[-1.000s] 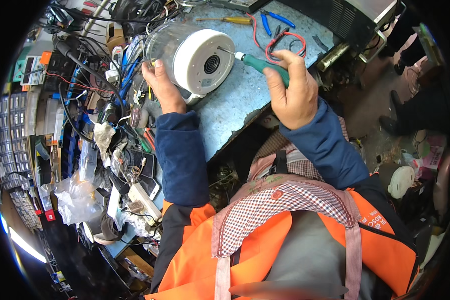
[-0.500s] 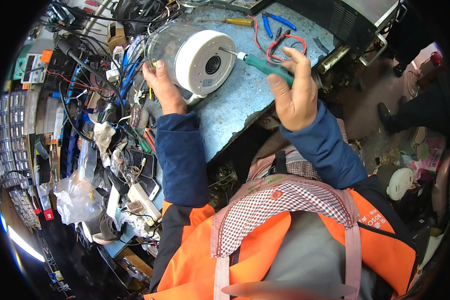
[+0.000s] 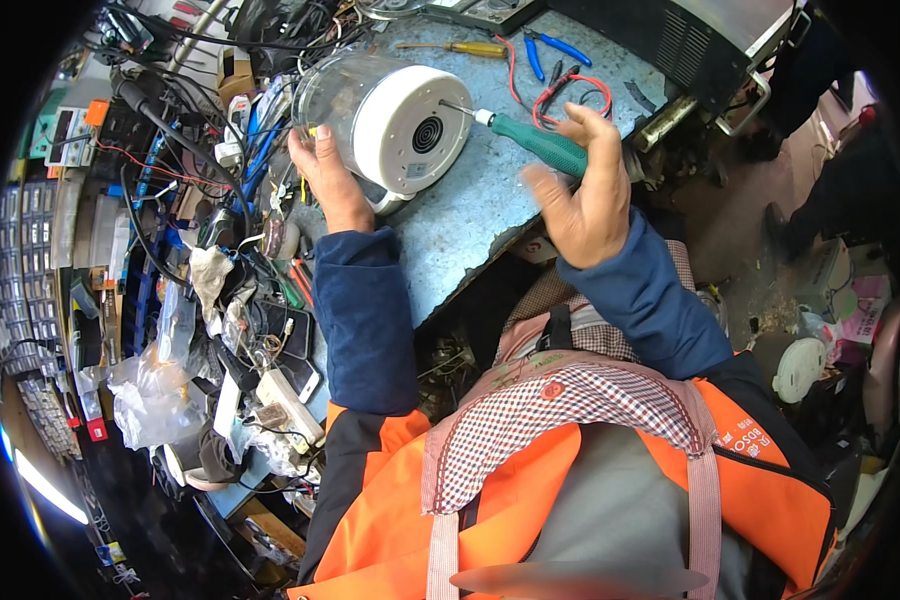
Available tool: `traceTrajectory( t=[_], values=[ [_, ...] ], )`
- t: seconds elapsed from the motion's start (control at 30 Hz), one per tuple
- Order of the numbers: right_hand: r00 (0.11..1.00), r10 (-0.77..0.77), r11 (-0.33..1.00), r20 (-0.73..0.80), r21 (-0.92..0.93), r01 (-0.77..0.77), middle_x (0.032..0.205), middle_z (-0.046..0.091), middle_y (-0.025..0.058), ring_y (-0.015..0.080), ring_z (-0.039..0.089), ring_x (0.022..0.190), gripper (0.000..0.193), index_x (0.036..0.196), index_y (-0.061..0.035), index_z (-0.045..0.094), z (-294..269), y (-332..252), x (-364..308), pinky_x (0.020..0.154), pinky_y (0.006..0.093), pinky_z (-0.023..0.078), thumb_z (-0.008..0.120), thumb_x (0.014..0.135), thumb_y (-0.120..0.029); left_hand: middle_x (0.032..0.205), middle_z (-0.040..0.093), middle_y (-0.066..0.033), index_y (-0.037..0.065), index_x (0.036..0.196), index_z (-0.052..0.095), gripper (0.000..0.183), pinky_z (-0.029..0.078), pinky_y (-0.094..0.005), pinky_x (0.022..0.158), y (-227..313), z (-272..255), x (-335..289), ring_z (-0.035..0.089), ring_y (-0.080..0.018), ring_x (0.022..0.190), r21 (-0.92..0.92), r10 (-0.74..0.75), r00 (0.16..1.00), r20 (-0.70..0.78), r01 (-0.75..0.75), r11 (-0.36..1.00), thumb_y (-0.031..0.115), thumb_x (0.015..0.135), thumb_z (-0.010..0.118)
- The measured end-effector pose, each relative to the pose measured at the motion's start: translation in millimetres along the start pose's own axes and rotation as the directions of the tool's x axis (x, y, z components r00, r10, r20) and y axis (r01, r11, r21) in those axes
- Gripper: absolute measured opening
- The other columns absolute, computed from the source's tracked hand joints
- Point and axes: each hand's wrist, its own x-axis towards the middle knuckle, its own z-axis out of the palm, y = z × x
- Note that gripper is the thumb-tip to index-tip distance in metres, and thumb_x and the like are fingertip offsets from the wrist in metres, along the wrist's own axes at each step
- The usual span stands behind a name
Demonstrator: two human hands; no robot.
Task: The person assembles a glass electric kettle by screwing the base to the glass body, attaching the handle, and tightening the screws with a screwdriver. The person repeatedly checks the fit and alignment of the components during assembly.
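A clear glass kettle (image 3: pixel 345 85) lies on its side on the blue-grey workbench (image 3: pixel 470 215), its white round base (image 3: pixel 410 130) turned toward me. My left hand (image 3: pixel 328 178) rests against the kettle's near side and steadies it. My right hand (image 3: pixel 582 190) grips the green handle of a screwdriver (image 3: pixel 540 145), fingers partly spread. The screwdriver's metal tip sits against the white base near its upper right rim.
Blue-handled pliers (image 3: pixel 550 48), a yellow screwdriver (image 3: pixel 465 47) and red wire (image 3: pixel 570 90) lie at the bench's back. A dark metal box (image 3: pixel 710 40) stands at the back right. Tangled cables, tools and plastic bags (image 3: pixel 155 390) crowd the left side.
My right hand has shifted its hold on the screwdriver handle, fingers opening out as it turns. The kettle and my left hand have stayed in place.
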Motion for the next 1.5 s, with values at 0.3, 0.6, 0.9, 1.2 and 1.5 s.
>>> traceTrajectory(
  t=[0.3, 0.6, 0.9, 1.2, 1.5],
  values=[
    [0.958, 0.241, 0.966, 0.153, 0.063, -0.252, 0.114, 0.068, 0.0218, 0.0346, 0.071, 0.098, 0.049, 0.144, 0.0005, 0.057, -11, -1, -5, 0.085, 0.0401, 0.058, 0.075, 0.101, -0.012, 0.164, 0.041, -0.0255, -0.003, 0.171, 0.027, 0.090, 0.035, -0.0463, 0.126, 8, 1, -3, 0.046, -0.0342, 0.147, 0.005, -0.033, 0.999, -0.001, 0.033, 0.999, 0.054, 0.111, 0.063],
    [0.995, -0.065, 0.995, 0.069, 0.074, 0.060, 0.106, 0.069, 0.0189, 0.0307, 0.070, 0.088, 0.034, 0.140, -0.0002, 0.063, -9, 0, -6, 0.082, 0.0386, 0.057, 0.064, 0.107, -0.005, 0.163, 0.042, -0.0255, -0.003, 0.171, 0.028, 0.089, 0.036, -0.0455, 0.126, 6, 2, -3, 0.047, -0.0337, 0.146, -0.014, -0.036, 0.999, -0.007, 0.036, 0.999, 0.052, 0.111, 0.063],
    [0.994, 0.052, 0.987, 0.094, 0.149, -0.065, 0.123, 0.064, 0.0216, 0.0312, 0.068, 0.101, 0.047, 0.144, 0.0010, 0.058, -8, 1, -9, 0.093, 0.0400, 0.057, 0.071, 0.100, -0.006, 0.157, 0.046, -0.0221, -0.003, 0.170, 0.029, 0.088, 0.041, -0.0432, 0.121, 11, 3, -3, 0.051, -0.0304, 0.139, -0.029, -0.042, 0.999, -0.005, 0.042, 0.999, 0.051, 0.111, 0.065],
    [0.995, 0.063, 0.989, 0.078, 0.129, -0.073, 0.124, 0.065, 0.0237, 0.0376, 0.071, 0.107, 0.049, 0.145, 0.0026, 0.058, -4, 1, -16, 0.097, 0.0437, 0.057, 0.075, 0.103, -0.016, 0.163, 0.043, -0.0247, -0.003, 0.171, 0.026, 0.088, 0.038, -0.0441, 0.124, 9, 0, -1, 0.049, -0.0317, 0.145, -0.061, -0.028, 0.999, 0.023, 0.029, 0.998, 0.051, 0.112, 0.064],
    [0.999, -0.010, 0.994, 0.043, 0.112, 0.005, 0.116, 0.068, 0.0222, 0.0357, 0.071, 0.100, 0.043, 0.142, -0.0003, 0.061, -4, 6, -11, 0.088, 0.0430, 0.057, 0.074, 0.103, -0.013, 0.167, 0.040, -0.0261, -0.004, 0.172, 0.024, 0.087, 0.032, -0.0443, 0.129, 12, 4, -2, 0.044, -0.0329, 0.151, -0.055, -0.035, 0.999, 0.028, 0.037, 0.998, 0.049, 0.113, 0.062]
  ],
)
